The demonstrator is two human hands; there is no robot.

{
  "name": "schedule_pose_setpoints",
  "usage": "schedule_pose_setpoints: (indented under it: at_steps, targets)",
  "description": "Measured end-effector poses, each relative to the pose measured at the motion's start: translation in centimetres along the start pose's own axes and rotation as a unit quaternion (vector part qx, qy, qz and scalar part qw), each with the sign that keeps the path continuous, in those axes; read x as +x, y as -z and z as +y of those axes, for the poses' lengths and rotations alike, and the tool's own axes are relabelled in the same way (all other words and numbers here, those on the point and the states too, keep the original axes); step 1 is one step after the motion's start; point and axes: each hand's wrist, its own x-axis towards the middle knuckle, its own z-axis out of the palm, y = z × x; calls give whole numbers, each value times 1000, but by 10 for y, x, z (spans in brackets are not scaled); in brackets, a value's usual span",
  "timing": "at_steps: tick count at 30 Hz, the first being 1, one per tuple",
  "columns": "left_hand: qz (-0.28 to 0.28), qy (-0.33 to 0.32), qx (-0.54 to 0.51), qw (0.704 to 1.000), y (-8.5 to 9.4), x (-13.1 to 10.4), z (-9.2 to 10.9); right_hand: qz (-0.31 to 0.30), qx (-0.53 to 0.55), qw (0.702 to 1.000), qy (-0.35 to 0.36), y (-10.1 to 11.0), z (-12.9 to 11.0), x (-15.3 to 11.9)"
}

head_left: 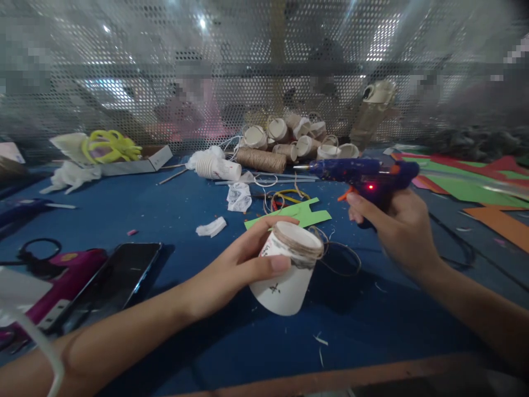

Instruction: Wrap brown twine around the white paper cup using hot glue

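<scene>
My left hand (248, 259) is wrapped round a white paper cup (285, 286), held upside down and a little tilted over the blue table. Brown twine (295, 251) winds round the cup's narrow upper end, and a loose loop trails off to the right. In my right hand (400, 226) is a dark blue hot glue gun (355, 171), its red light lit and its metal nozzle pointing left. The index finger rests by the orange trigger (346, 193). The nozzle is above and beyond the cup, apart from it.
Twine-wrapped cups (297, 135) pile up at the back by a twine spool (262, 160) and stacked paper cups (217, 167). Green paper (293, 214) lies behind the held cup. A phone (115, 275) and magenta tool (70, 281) lie left; coloured sheets (463, 179) right. Perforated metal (256, 71) borders the back.
</scene>
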Motion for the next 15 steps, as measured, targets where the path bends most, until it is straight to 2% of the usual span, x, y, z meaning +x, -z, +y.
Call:
schedule_pose_setpoints:
  at_steps: [5, 8, 11, 15]
  targets:
    - [8, -2, -38, 999, 0, 2, -1, 32, 31, 999, -6, -1, 5, -5]
    - [20, 6, -19, 1000, -2, 2, 2, 24, 57, 998, 10, -3, 5, -9]
    - [38, 17, 8, 999, -3, 2, 4, -49, 109, 993, 5, -7, 7, -11]
    - [57, 20, 24, 998, -4, 3, 5, -164, 213, 961, -71, -10, 11, -12]
